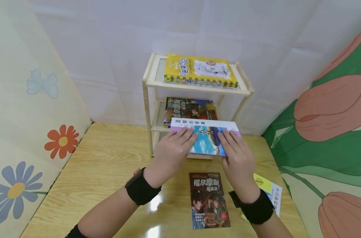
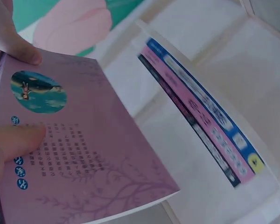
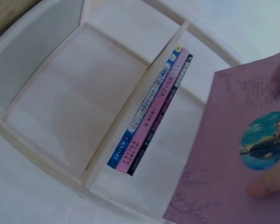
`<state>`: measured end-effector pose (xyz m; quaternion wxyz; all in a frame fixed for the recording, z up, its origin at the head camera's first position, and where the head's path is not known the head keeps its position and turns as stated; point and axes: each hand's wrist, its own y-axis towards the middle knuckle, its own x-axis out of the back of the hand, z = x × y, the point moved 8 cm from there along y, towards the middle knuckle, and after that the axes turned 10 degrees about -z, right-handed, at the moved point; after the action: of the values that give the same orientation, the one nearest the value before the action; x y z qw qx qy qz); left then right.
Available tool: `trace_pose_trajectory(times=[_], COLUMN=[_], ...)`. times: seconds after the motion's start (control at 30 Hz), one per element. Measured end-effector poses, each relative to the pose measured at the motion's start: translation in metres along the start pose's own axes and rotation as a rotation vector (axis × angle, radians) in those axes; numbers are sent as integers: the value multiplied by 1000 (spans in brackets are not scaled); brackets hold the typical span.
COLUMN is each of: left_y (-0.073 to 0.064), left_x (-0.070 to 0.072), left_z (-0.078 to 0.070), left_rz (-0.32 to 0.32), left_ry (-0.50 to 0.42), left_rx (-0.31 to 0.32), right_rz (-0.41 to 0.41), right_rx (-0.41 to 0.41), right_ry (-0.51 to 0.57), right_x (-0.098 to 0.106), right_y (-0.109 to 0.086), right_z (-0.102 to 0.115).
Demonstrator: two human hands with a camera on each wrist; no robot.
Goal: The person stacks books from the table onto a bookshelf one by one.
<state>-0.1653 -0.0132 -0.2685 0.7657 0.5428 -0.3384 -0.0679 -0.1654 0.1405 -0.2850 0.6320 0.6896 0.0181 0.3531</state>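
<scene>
Both hands hold a paperback book [image 1: 208,140] with a blue picture cover and white top band, in front of the shelf's middle tier. The left hand [image 1: 172,150] grips its left side and the right hand [image 1: 238,158] its right, fingers spread over the front cover. In the left wrist view, thumbs press against its pink back cover [image 2: 107,144]. Behind it, a dark-covered book [image 1: 192,107] tops a stack on the middle tier; blue, pink and black spines [image 3: 151,112] show in the right wrist view. The small wooden shelf [image 1: 147,102] stands against the white cloth backdrop.
Yellow books [image 1: 201,71] lie stacked on the shelf's top tier. On the wooden table [image 1: 109,185], a brown detective book [image 1: 209,201] lies face up. A yellow-and-white book [image 1: 269,190] lies partly hidden behind the right wrist. Flower-printed cloths border both sides.
</scene>
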Motion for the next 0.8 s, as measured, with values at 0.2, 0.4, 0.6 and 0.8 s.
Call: trace_pose_trajectory(times=[0.2,0.4,0.6,0.8], left_y=[2,-5,-14,-28], left_x=[-8,-26,-49,-67], left_z=[19,38,53,59], left_rz=[-67,-85,-57,14], left_ry=[25,54,70,65], left_rx=[4,3,-10,0], right_rz=[-66,-147,-168,-80], right_rx=[32,99,151,150], right_ry=[14,9,-29,-44], right_x=[-21,-48,-77,-96], right_y=[12,21,24,15], right_z=[-3,-7,-14,-21])
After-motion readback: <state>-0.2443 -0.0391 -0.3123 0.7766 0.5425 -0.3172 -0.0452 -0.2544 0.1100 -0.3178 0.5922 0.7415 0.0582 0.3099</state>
